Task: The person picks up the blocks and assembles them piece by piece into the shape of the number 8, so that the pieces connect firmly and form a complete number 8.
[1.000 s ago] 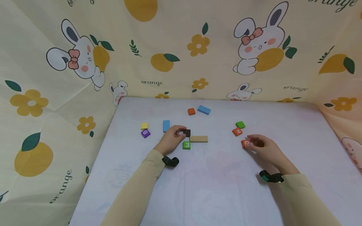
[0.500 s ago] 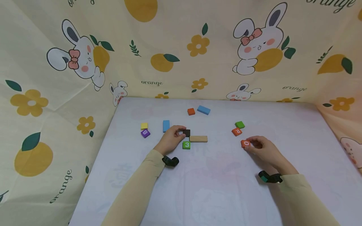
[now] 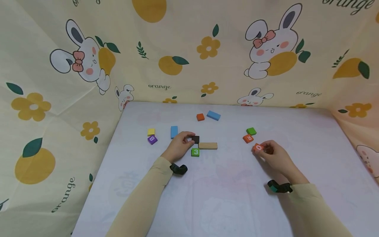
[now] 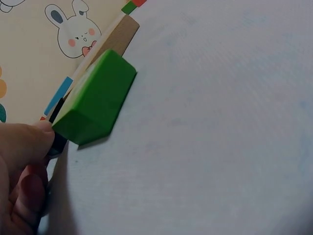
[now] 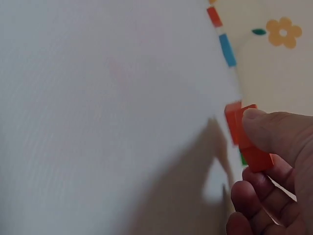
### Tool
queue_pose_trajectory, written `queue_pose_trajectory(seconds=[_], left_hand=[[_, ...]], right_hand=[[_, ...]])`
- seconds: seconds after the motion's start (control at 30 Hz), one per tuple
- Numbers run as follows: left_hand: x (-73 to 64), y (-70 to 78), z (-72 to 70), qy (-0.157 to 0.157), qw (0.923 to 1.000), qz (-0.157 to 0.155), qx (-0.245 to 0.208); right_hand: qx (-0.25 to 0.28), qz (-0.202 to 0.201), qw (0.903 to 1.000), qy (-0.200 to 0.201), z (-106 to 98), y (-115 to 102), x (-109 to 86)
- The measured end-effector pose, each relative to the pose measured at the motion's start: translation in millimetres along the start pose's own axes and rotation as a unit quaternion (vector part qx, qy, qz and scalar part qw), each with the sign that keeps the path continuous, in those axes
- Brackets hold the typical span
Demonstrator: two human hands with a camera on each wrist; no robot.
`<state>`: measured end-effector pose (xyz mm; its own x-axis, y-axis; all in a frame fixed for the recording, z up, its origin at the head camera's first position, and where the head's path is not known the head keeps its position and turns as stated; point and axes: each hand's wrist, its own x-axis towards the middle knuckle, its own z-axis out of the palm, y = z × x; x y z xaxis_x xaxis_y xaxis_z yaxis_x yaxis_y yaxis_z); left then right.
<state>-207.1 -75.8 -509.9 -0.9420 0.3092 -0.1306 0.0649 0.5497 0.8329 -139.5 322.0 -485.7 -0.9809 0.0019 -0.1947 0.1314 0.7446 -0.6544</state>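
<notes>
My right hand [image 3: 279,160] pinches an orange block [image 3: 258,146] marked with a white 0 or O. In the right wrist view this orange block [image 5: 255,152] sits between thumb and fingers, raised off the table. My left hand [image 3: 177,146] holds a small black block [image 3: 195,139] on the table between thumb and fingers. A natural wood plank [image 3: 208,145] lies at the black block's lower right corner. Just below is a green block [image 3: 195,152] marked 3. The left wrist view shows that green block [image 4: 100,98] close up, partly covering the plank and the black block.
Beyond my right hand lie an orange R block [image 3: 248,138] and a green block [image 3: 251,131]. At the back are an orange block [image 3: 200,117] and a blue block [image 3: 213,115]. Leftward lie another blue block [image 3: 174,132], a yellow block [image 3: 151,132] and a purple 8 block [image 3: 152,140].
My right hand has taken hold of the orange 0 block and raised it from the table, slightly away from me. The left hand stays on the black block.
</notes>
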Motion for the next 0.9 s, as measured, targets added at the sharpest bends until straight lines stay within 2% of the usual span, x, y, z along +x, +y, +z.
queue_pose_trajectory(seconds=[0.2, 0.43, 0.67, 0.9], left_hand=[[1.5, 0.1, -1.7, 0.004, 1.0, -0.001, 0.001], [1.0, -2.1, -2.1, 0.003, 1.0, -0.009, 0.001], [-0.1, -3.8, 0.9, -0.001, 0.9999, -0.016, -0.005], [0.7, -2.1, 3.1, 0.002, 0.9999, -0.013, 0.002]], right_hand=[[0.029, -0.019, 0.9994, 0.009, 6, -27, 7.6], [0.055, -0.054, 0.997, -0.011, 35, -60, 27.6], [0.067, -0.046, 0.9959, -0.041, 65, -82, 47.5], [0.068, -0.032, 0.9962, -0.044, 79, -86, 63.5]])
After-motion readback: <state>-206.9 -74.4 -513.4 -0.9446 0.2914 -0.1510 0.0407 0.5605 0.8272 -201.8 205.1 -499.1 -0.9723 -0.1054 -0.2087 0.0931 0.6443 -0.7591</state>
